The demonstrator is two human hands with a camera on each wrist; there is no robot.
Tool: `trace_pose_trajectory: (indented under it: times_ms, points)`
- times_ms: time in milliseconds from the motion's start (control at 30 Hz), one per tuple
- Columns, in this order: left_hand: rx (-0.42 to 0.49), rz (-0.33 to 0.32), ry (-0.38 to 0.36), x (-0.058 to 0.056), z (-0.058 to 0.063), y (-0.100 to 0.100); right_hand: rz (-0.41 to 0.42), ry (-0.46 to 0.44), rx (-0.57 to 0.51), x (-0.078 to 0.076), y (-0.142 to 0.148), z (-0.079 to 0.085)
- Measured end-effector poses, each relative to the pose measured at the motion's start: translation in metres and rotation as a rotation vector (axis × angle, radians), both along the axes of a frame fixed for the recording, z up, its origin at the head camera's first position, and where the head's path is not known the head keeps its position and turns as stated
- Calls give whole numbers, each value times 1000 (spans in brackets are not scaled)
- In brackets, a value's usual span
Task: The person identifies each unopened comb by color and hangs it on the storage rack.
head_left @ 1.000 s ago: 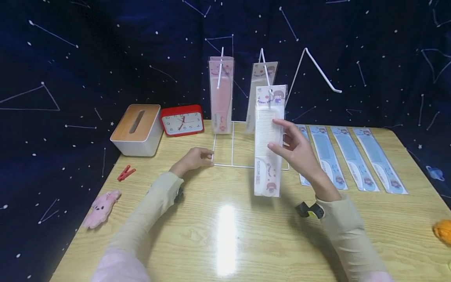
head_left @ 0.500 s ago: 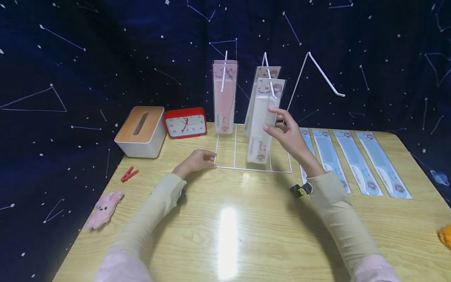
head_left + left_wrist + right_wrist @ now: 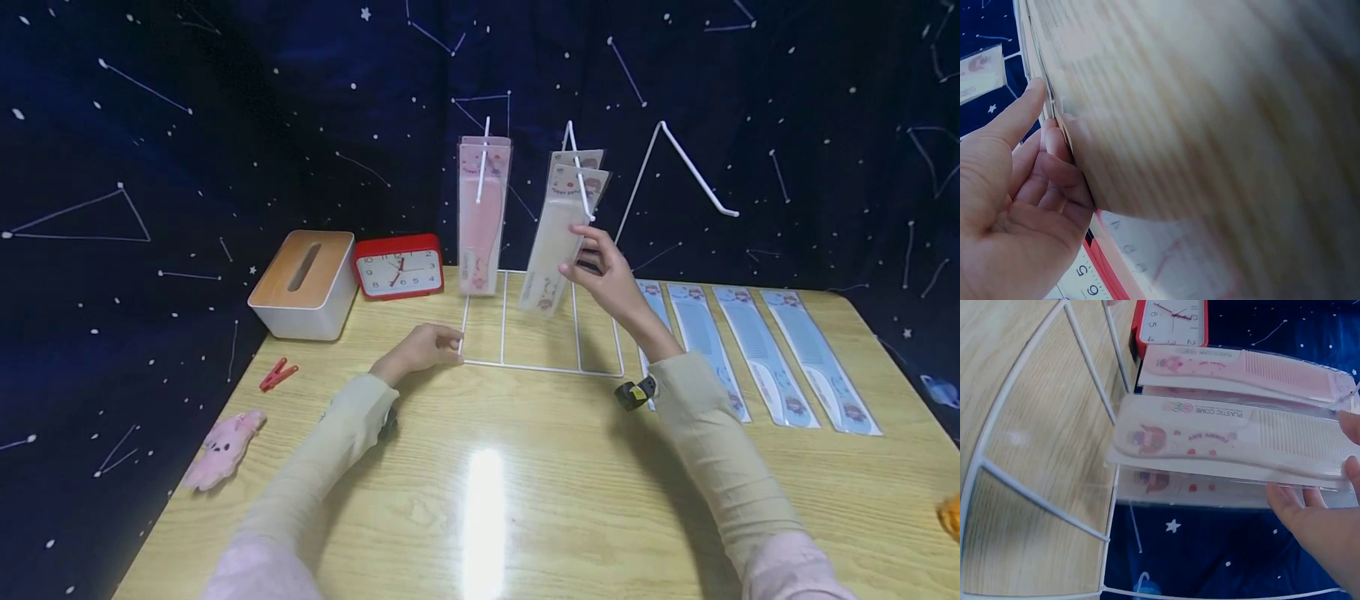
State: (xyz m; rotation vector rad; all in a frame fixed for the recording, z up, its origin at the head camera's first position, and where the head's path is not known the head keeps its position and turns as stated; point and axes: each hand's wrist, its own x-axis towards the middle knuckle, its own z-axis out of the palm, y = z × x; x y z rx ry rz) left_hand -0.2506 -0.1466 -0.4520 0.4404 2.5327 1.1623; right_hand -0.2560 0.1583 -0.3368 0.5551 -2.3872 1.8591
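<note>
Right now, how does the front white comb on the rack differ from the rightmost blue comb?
Colour: the white comb is off-white, the blue comb light blue.
Pose: the white comb hangs tilted from the middle hook; the blue comb lies flat on the table.
Contact: the right hand holds the white comb's edge; no hand is on the blue comb.
Both are packaged and carry cartoon decoration.

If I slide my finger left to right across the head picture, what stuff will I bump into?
Pink plush toy → tissue box → red clock → pink packaged combs → white packaged combs → blue packaged combs → orange thing at the edge.
</note>
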Motion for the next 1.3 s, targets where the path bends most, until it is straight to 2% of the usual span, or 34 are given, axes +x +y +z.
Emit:
trace_pose_trajectory:
  times_ms: [300,467,667,800,933,1167,1300]
  points:
    - [-27,15,7,3,3,3,-48,-20,56,0,9,-8]
    - [-25,-2,21,4,4,3,-92,-4,74,13,20,-11]
    - [-41,-9,32,4,5,3,-227,104,108,38,44,-17]
    - [-35,-12,35,3,5,3,-336,153,133,54,70,-21]
    - [-29,-15,33,2,5,5,-451,130,174,63,110,-29]
    - [-24,-35,59,1,2,7,-672,17,229,60,184,-50]
    - [-41,-22,67,3,2,3,-709,-78,325,54,220,-60]
